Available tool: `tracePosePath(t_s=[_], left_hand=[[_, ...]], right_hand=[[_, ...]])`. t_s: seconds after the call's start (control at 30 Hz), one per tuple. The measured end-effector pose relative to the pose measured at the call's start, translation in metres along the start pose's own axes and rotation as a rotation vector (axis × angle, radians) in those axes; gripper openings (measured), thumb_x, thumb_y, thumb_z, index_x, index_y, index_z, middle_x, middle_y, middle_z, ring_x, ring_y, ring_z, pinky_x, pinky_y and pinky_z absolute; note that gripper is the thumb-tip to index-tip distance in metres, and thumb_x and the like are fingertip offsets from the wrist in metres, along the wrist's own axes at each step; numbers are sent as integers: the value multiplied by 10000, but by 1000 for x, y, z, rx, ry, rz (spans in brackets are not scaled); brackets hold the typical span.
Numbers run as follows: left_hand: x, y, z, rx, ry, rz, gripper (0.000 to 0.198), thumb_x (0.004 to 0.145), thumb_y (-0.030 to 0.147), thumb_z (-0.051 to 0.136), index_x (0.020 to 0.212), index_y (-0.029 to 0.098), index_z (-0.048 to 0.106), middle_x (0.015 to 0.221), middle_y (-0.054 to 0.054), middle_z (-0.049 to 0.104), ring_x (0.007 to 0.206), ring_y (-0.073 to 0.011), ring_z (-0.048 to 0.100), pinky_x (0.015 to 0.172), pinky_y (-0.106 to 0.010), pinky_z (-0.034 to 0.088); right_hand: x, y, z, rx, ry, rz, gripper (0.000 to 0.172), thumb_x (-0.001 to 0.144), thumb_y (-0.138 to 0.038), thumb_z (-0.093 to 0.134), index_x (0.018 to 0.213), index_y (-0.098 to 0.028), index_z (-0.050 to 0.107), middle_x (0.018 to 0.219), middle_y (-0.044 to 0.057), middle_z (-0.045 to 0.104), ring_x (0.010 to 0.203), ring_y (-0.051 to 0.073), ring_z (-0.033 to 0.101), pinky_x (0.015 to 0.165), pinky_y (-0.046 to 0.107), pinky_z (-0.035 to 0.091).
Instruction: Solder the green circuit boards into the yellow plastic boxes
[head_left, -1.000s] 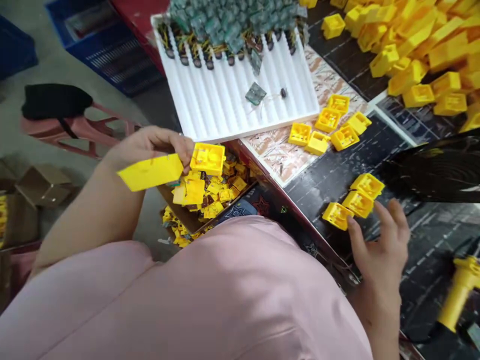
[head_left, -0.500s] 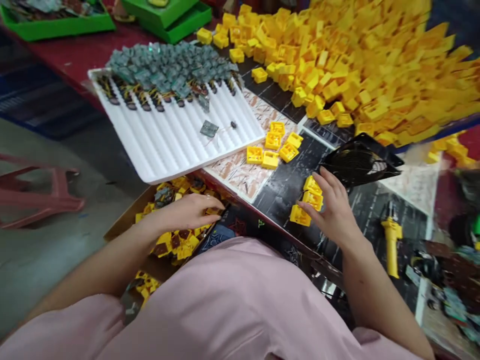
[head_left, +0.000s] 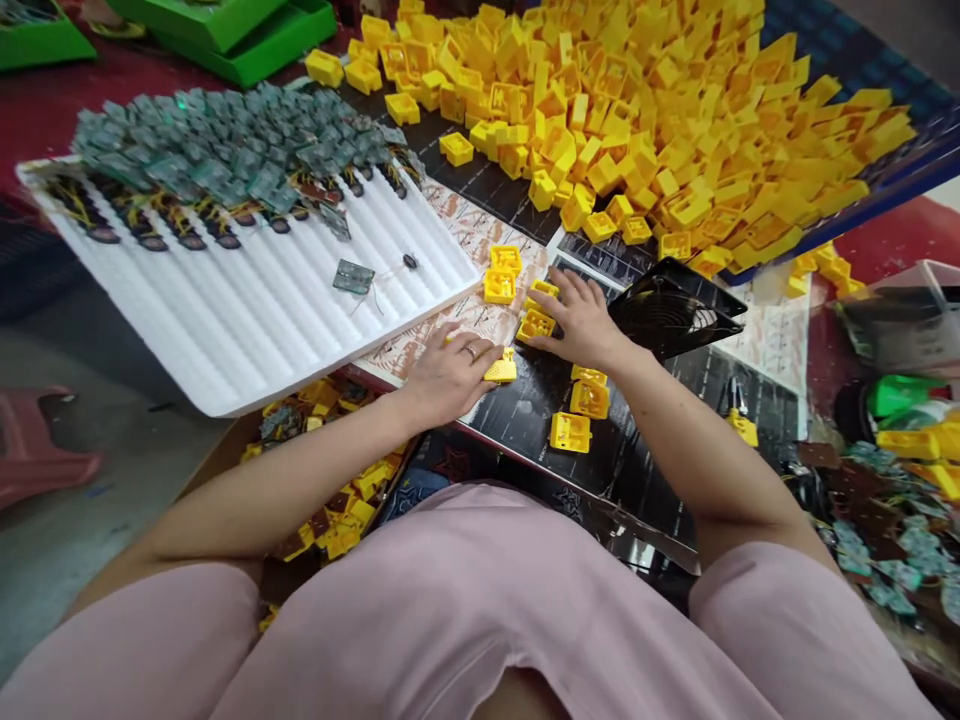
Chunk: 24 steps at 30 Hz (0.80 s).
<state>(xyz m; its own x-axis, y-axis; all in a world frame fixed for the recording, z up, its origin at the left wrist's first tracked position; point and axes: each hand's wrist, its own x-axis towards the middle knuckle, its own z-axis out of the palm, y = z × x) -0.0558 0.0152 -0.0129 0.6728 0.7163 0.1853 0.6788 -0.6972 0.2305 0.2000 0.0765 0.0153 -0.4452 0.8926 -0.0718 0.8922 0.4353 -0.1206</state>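
My left hand (head_left: 448,372) rests on the table edge with curled fingers gripping a small yellow plastic housing (head_left: 501,370). My right hand (head_left: 576,322) lies just to its right, fingers spread over a loose yellow housing (head_left: 535,325) and touching it. Two more housings (head_left: 500,272) lie just beyond the hands, and three others (head_left: 571,431) sit on the black mat nearer to me. A white ribbed foam tray (head_left: 247,310) at the left carries many small circuit boards (head_left: 225,150) with wired parts.
A huge heap of yellow housings (head_left: 660,120) fills the back right. A black fan (head_left: 667,315) lies right of my right hand. A cardboard box of yellow parts (head_left: 330,500) sits below the table edge. Green trays (head_left: 247,30) stand at the back left; a yellow-handled tool (head_left: 742,425) lies on the right.
My left hand came up from the cardboard box onto the table, now closed on a housing. My right hand moved forward from the near housings to those farther out. The view swung right.
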Motion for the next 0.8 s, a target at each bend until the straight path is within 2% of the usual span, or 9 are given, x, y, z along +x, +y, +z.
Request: tracePosePath(t_s=[0.03, 0.1, 0.2, 0.27, 0.37, 0.5, 0.6, 0.7, 0.8], left_hand=[[-2, 0, -2, -57, 23, -18, 441, 990, 308, 572, 1384, 126, 647, 1289, -164, 735, 1280, -341, 624, 1215, -603, 353], [4, 1, -6, -182, 34, -67, 439, 1004, 383, 524, 1343, 144, 667, 1203, -136, 766, 1223, -335, 650, 1217, -644, 317], [25, 5, -9, -259, -52, -100, 474, 1045, 358, 346, 1257, 124, 699, 1080, -135, 787, 1079, -301, 711, 1195, -636, 333], [36, 9, -9, -181, -96, -97, 489, 1042, 323, 309, 1149, 113, 737, 964, -139, 788, 985, -301, 728, 1182, -648, 333], [38, 13, -9, 15, -55, -86, 477, 1040, 307, 326, 985, 149, 772, 900, -133, 778, 984, -323, 712, 1167, -673, 324], [24, 15, -16, 76, -10, -52, 430, 1033, 380, 427, 1206, 153, 750, 1186, -145, 759, 1117, -357, 668, 1056, -587, 447], [18, 23, -19, 30, -36, -37, 574, 936, 458, 614, 1397, 118, 651, 1344, -172, 699, 1213, -395, 623, 1024, -565, 473], [18, 33, -20, 87, -125, -56, 567, 925, 402, 633, 1399, 91, 645, 1251, -193, 734, 1157, -395, 643, 1035, -580, 457], [17, 40, -22, 176, -150, -65, 514, 978, 447, 558, 1354, 117, 678, 1062, -183, 766, 1077, -392, 661, 1038, -619, 431]], right_hand=[[-7, -2, -2, -13, 42, -21, 686, 923, -515, 692, 1534, -274, 494, 1698, 138, 326, 1546, 432, 289, 1230, 704, 237], [-17, -10, -5, -44, 96, -53, 592, 944, -467, 669, 1480, -245, 556, 1579, 159, 499, 1460, 422, 397, 1194, 674, 302], [-20, -24, -10, -83, 57, -45, 401, 995, -383, 582, 1338, -195, 671, 1289, 183, 694, 1268, 402, 541, 1115, 622, 386], [-22, -30, -14, -72, 22, -15, 418, 985, -356, 596, 1358, -178, 658, 1246, 186, 699, 1207, 381, 580, 1104, 582, 392], [-29, -29, -20, -24, -39, 10, 570, 938, -361, 671, 1468, -181, 563, 1259, 179, 684, 1170, 357, 619, 1053, 513, 423], [-41, -19, -22, 24, -110, -64, 648, 909, -345, 709, 1498, -157, 516, 1401, 182, 645, 1229, 358, 620, 1063, 491, 436], [-43, -17, -20, 47, -70, -117, 706, 908, -303, 689, 1553, -166, 438, 1505, 165, 587, 1279, 338, 607, 1107, 481, 423], [-41, -22, -20, 19, -107, -100, 619, 913, -209, 632, 1515, -158, 497, 1423, 167, 650, 1256, 332, 629, 1103, 481, 421], [-44, -24, -23, 21, -79, -81, 563, 924, -227, 634, 1478, -174, 556, 1359, 170, 678, 1232, 337, 639, 1070, 470, 432]])
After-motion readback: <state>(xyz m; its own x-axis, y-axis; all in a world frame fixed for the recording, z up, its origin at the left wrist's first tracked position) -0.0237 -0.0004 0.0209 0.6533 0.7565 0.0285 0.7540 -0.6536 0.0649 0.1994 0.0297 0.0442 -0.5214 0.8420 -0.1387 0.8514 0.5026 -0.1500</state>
